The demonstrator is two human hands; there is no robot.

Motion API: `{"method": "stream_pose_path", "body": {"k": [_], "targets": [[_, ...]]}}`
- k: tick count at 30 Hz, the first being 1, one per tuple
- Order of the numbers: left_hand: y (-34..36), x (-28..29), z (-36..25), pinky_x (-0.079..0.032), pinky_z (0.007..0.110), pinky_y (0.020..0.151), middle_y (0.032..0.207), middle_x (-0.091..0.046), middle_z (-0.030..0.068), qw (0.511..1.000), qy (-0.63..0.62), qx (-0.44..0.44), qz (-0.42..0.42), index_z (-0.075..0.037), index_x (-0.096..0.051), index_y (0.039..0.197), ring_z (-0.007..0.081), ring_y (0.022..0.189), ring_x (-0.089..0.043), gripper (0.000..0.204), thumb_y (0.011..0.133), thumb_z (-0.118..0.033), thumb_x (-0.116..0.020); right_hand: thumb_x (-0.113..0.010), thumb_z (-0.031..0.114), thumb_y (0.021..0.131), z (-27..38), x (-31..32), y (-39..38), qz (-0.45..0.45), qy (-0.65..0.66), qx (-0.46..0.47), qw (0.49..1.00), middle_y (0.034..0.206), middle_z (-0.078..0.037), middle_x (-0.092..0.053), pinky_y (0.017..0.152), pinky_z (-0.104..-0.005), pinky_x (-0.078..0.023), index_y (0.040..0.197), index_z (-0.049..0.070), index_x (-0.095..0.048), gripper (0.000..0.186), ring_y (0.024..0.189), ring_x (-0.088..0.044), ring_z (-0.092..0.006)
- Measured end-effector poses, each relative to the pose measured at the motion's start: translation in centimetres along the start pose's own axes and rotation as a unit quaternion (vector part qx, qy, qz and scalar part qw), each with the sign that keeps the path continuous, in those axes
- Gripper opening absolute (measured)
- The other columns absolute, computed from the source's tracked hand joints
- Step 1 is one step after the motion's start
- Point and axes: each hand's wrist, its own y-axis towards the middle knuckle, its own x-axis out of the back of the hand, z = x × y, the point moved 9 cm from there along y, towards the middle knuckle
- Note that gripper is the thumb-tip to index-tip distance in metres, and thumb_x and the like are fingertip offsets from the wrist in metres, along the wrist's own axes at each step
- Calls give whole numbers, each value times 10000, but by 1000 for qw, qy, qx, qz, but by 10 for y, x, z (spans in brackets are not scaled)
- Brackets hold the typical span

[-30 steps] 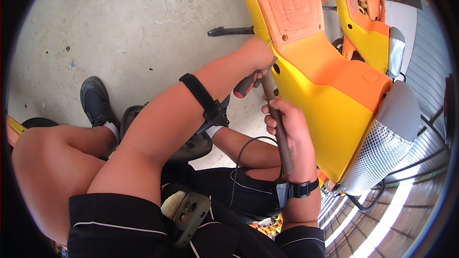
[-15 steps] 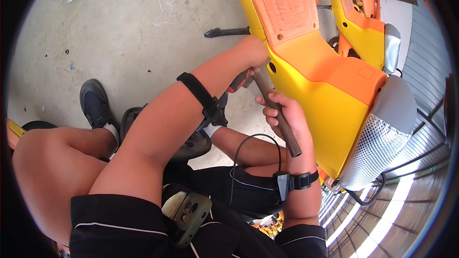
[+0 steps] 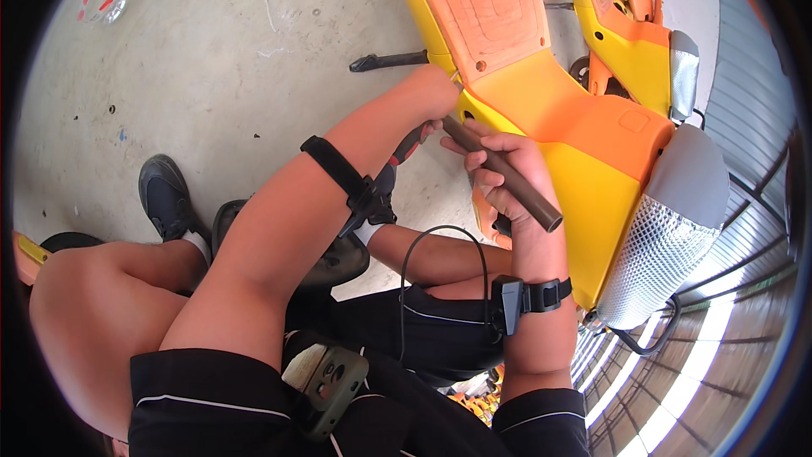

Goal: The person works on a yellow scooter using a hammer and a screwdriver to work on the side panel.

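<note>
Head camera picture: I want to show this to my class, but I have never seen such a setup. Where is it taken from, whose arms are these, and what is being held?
The picture comes from a wide fisheye camera worn on a person's head, looking down, so straight edges bend near the rim. The two bare forearms rising from the lower edge are that person's own. Each wears a black strap with a small device; the person squats on a concrete floor.

The right hand grips a dark brown rod-like handle, fingers wrapped round it. The left hand is pressed against a yellow and orange scooter body, beside a red-and-black tool handle; whether it grips that cannot be seen.

A black shoe rests on the floor, and a second orange scooter stands behind.
</note>
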Motion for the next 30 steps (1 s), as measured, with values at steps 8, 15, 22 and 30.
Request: {"method": "stream_pose_path", "body": {"k": [8, 15, 22, 30], "targets": [[2, 2, 4, -431, 374, 372, 590, -554, 130, 1000, 0, 16, 11, 27, -586, 789, 209, 432, -532, 160, 824, -22, -437, -427, 47, 910, 15, -5, 3, 14, -59, 3, 998, 1216, -329, -523, 400, -176, -438, 1290, -120, -466, 417, 637, -509, -94], [5, 0, -5, -371, 342, 371, 593, -520, 89, 997, 26, -25, 61, 3, -614, 1013, 172, 437, -486, 285, 831, 15, -394, -426, 35, 919, 29, -22, 7, 24, -160, -7, 987, 1168, -329, -540, 391, -168, -428, 1311, -106, -453, 417, 611, -506, -87], [5, 9, -2, -380, 346, 395, 620, -537, 95, 995, 73, -11, 64, -5, -591, 1075, 172, 455, -498, 288, 863, -8, -396, -434, -42, 872, 26, -27, 7, 11, 48, -16, 999, 1152, -407, -454, 437, -197, -427, 1308, -26, -417, 437, 627, -540, -135], [-12, 36, 2, -499, 341, 468, 711, -577, 72, 973, 195, -28, 123, 12, -575, 1022, 184, 530, -587, 246, 997, -194, -442, -473, -63, 873, 25, -23, 6, -13, 102, -39, 994, 1339, -459, -288, 413, -197, -404, 1234, 80, -424, 391, 657, -546, -134]]}}
